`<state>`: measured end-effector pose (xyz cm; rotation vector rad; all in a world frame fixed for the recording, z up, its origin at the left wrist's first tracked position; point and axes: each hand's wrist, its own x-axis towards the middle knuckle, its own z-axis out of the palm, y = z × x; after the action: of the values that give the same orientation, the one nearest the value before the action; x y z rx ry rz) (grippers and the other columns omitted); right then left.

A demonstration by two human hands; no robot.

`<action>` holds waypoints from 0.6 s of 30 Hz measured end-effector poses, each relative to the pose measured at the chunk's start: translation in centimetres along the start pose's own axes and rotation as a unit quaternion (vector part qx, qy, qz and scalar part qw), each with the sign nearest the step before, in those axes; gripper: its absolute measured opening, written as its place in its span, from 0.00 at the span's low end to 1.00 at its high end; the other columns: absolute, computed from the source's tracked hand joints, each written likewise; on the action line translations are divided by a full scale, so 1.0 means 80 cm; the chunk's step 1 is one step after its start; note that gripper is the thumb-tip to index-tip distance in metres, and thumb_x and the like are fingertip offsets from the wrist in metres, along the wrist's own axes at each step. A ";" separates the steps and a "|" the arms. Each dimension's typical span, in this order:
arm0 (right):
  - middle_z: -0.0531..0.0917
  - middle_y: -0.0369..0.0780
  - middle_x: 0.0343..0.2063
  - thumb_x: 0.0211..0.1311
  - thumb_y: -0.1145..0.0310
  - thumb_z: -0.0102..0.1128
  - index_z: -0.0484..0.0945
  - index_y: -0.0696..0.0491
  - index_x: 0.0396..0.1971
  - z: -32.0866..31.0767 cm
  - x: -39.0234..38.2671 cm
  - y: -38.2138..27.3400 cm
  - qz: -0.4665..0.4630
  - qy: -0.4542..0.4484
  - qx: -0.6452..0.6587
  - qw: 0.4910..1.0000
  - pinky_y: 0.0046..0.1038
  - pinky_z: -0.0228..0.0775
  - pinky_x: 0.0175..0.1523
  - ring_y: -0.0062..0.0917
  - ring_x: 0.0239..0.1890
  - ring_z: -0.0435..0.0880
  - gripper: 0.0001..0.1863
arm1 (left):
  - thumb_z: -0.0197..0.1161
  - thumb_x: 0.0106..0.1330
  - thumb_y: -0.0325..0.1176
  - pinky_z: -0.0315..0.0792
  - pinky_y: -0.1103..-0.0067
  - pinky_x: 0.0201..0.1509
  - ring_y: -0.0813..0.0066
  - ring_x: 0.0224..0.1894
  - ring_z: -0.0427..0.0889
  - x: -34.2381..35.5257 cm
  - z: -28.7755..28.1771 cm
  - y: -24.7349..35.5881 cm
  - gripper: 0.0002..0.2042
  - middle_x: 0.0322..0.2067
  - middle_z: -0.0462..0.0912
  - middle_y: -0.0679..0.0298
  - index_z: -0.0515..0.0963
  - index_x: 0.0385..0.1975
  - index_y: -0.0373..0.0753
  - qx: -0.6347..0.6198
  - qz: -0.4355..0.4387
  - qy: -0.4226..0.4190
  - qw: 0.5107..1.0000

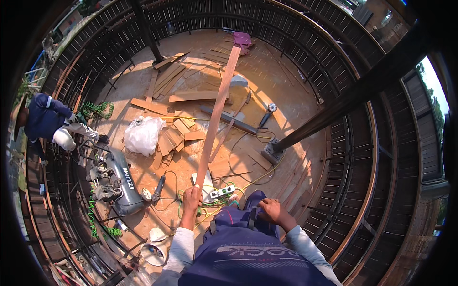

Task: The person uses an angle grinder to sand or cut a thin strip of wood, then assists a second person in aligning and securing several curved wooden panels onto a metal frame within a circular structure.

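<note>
My left hand (192,196) is wrapped round the near end of a long, narrow wooden plank (219,107). The plank slants up and away from me, its far end unsupported above the floor. My right hand (272,210) rests against my dark blue trousers near the thigh, its fingers curled; whether anything is inside them is hidden. Just past my left hand, a white power strip (223,191) lies among yellow and green cables. An angle grinder (155,188) lies to the left of the plank, and another grinder (267,116) lies farther off to its right.
Cut boards (169,140) and longer planks (167,81) litter the floor beside a white plastic bag (141,136). An air compressor (123,181) stands at left, near a crouching co-worker (50,121). A dark post (329,114) rises at right. Slatted wooden railing (200,21) curves around.
</note>
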<state>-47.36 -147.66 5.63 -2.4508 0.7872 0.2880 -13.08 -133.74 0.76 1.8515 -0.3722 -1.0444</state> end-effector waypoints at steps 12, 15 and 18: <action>0.82 0.46 0.44 0.61 0.57 0.64 0.77 0.51 0.49 -0.120 0.303 0.120 -0.188 -0.124 -0.026 0.974 0.46 0.77 0.49 0.46 0.47 0.84 0.20 | 0.54 0.72 0.48 0.68 0.72 0.24 0.72 0.16 0.76 0.117 0.067 0.064 0.23 0.12 0.75 0.63 0.79 0.21 0.36 0.063 0.003 0.074 0.995; 0.82 0.47 0.44 0.60 0.57 0.64 0.77 0.51 0.48 -0.157 0.394 0.139 -0.223 -0.191 -0.018 0.956 0.47 0.78 0.49 0.47 0.46 0.84 0.20 | 0.55 0.71 0.47 0.70 0.68 0.27 0.64 0.19 0.79 0.158 0.103 0.094 0.21 0.14 0.78 0.59 0.80 0.22 0.36 0.100 -0.027 0.092 0.990; 0.82 0.47 0.44 0.59 0.57 0.64 0.78 0.51 0.47 -0.174 0.480 0.204 -0.246 -0.229 -0.017 0.942 0.47 0.78 0.48 0.47 0.46 0.84 0.19 | 0.55 0.68 0.52 0.73 0.56 0.36 0.40 0.29 0.81 0.211 0.152 0.120 0.23 0.21 0.79 0.47 0.80 0.26 0.35 0.156 0.004 0.119 0.981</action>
<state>-25.56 -184.78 -3.52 -2.3738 -0.0335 0.6442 -11.06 -156.45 -1.93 2.2250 -0.4185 -0.7780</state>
